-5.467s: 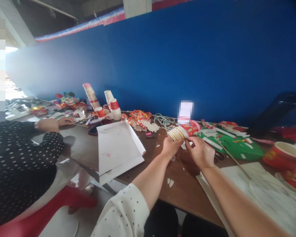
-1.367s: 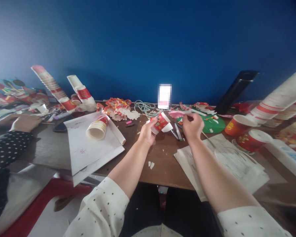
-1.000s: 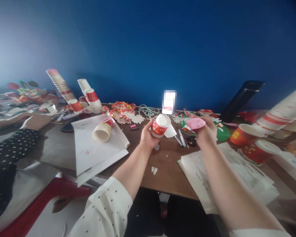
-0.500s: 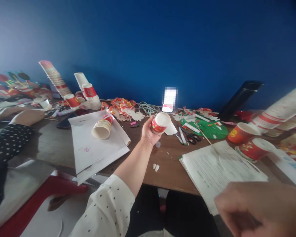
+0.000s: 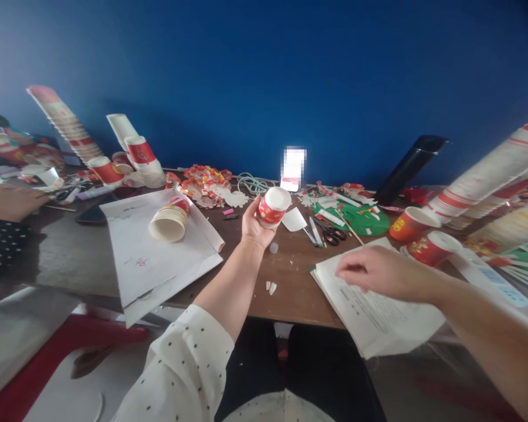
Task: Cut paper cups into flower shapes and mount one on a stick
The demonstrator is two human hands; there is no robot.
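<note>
A red-and-white paper cup [image 5: 273,206] sits in my left hand [image 5: 254,227], which wraps round its side over the middle of the table. The cup's pale round end faces up. My right hand [image 5: 376,269] hangs over the printed papers [image 5: 365,322] at the right, its fingers curled together; whether something small is between them is hidden. A small white paper piece [image 5: 294,219], a marker [image 5: 315,232] and black scissors [image 5: 333,234] lie just beyond the cup to its right.
Nested paper cups [image 5: 169,223] lie on white sheets [image 5: 136,275] at left. Leaning cup stacks [image 5: 488,170], a black cylinder [image 5: 411,167] and a green disc [image 5: 365,220] stand or lie rightward. A lit phone [image 5: 290,183] faces me. Another person's hand [image 5: 11,202] is far left.
My right hand has come up and inward from the lower right corner to above the papers. My left hand still holds the cup. The whole view has shifted slightly.
</note>
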